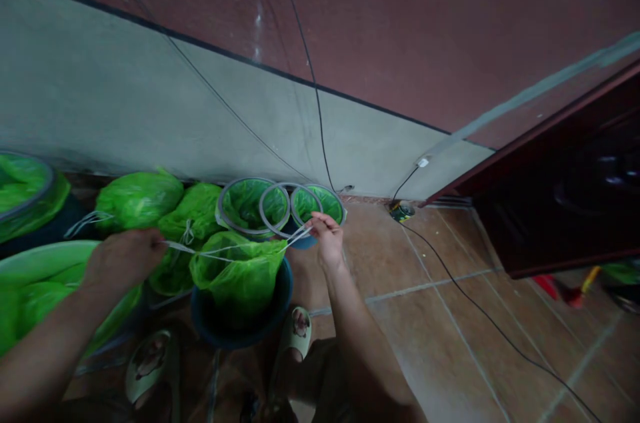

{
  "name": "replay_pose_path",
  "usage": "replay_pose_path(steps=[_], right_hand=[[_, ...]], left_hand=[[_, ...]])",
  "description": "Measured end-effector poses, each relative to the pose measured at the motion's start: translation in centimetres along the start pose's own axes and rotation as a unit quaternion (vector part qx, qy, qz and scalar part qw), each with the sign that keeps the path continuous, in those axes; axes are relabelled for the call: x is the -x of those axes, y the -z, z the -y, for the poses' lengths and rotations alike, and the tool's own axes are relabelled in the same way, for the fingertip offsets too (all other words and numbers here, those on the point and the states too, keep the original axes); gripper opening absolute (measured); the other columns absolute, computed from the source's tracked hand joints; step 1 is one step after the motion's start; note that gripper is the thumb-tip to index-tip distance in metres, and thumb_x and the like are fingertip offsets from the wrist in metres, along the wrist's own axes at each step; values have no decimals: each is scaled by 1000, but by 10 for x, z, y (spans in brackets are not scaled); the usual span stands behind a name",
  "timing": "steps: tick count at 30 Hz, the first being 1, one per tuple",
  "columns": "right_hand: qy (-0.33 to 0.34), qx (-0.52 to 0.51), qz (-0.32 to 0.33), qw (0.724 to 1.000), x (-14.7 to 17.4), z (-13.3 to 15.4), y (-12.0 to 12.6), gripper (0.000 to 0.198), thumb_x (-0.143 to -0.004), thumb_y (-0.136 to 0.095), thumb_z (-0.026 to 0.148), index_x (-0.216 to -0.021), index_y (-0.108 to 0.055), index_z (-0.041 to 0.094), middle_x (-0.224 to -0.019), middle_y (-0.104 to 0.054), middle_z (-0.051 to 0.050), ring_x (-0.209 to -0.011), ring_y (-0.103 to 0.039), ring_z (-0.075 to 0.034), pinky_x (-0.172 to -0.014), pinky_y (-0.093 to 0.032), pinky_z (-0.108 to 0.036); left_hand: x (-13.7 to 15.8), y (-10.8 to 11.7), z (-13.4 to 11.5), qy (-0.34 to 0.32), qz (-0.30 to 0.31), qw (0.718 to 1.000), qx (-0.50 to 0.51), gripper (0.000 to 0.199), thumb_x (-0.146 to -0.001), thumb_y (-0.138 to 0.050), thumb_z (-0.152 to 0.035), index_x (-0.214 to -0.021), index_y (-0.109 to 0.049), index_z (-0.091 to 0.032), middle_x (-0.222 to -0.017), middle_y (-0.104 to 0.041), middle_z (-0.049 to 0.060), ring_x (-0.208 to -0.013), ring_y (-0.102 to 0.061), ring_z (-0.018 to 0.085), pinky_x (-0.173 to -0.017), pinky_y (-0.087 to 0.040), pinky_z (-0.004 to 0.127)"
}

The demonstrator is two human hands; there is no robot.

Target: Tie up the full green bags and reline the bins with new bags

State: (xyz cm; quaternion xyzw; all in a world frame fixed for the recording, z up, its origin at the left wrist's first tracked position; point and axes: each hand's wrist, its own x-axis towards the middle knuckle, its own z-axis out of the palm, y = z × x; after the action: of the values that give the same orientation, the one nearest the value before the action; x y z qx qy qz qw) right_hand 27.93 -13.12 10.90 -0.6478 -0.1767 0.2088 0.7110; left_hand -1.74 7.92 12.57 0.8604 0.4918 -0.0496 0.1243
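Observation:
A green drawstring garbage bag [237,276] stands in a dark blue bucket [245,336] between my feet, its mouth partly gathered. White drawstrings [215,252] stretch from its rim out to both sides. My left hand [127,253] is closed on the string end at the left, and my right hand [325,233] pinches the string at the right. Behind the right hand, grey rings [275,210] lie over bins lined with green bags. Two tied green bags, one of them a full bag [140,200], rest to the left.
A wide tub [60,250] with green bags fills the left side, with another lined bin [50,173] behind it. Black cable [465,293] crosses the tiled floor. A dark door [560,176] stands at the right. A small can [401,211] sits by the wall.

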Motion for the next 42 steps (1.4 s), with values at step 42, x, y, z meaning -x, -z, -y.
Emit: replay_pose_path(steps=[42], right_hand=[[-7, -125, 328, 936, 41, 71, -49, 32, -73, -75, 37, -102, -72, 24, -81, -70, -1, -79, -63, -17, -78, -50, -32]], left_hand=[[9, -62, -139, -230, 168, 867, 409, 26, -76, -52, -35, -63, -68, -18, -52, -56, -1, -53, -49, 15, -57, -37, 26]])
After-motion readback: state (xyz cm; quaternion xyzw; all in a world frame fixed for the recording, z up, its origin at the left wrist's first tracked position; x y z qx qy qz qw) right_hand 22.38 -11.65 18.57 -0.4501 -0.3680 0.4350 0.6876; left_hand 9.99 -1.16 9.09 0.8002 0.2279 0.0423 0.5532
